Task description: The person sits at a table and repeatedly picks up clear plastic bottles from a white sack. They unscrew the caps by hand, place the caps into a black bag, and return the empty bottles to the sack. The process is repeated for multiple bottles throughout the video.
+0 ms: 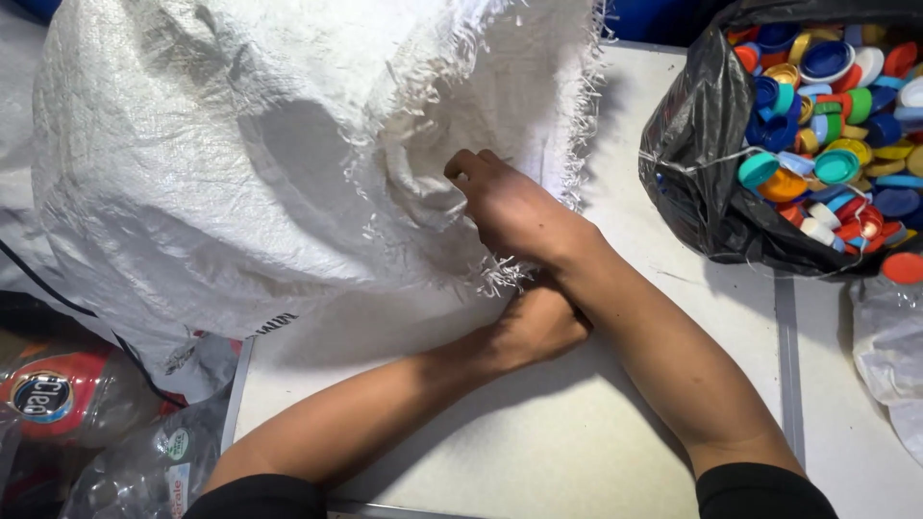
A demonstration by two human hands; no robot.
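a big white woven sack (240, 163) fills the upper left and centre of the frame, bulging and resting on a pale table (538, 423), its cut edge frayed into loose threads along the right side and lower middle. the right hand (505, 207) sits against the sack's frayed edge near the middle of the frame, fingers curled in and pinching a bunched fold of the fabric, so the sack lies above and to the left of it and touches it. the left hand (538, 322) is just below, at the sack's lower fringe, with its fingers tucked under the right wrist and the fabric; whether it grips the cloth or only presses on it cannot be told. the two forearms cross low in the centre, with dark sleeves at the bottom edge. in the upper right a black plastic bag (697, 163) stands open on the table, well apart from the hands, heaped with bottle caps (836, 125) in blue, teal, red, orange, yellow and white. a clear plastic bag (889, 346) lies at the right edge below it. in the lower left corner, off the table, crushed plastic bottles (87, 423) lie in a pile.
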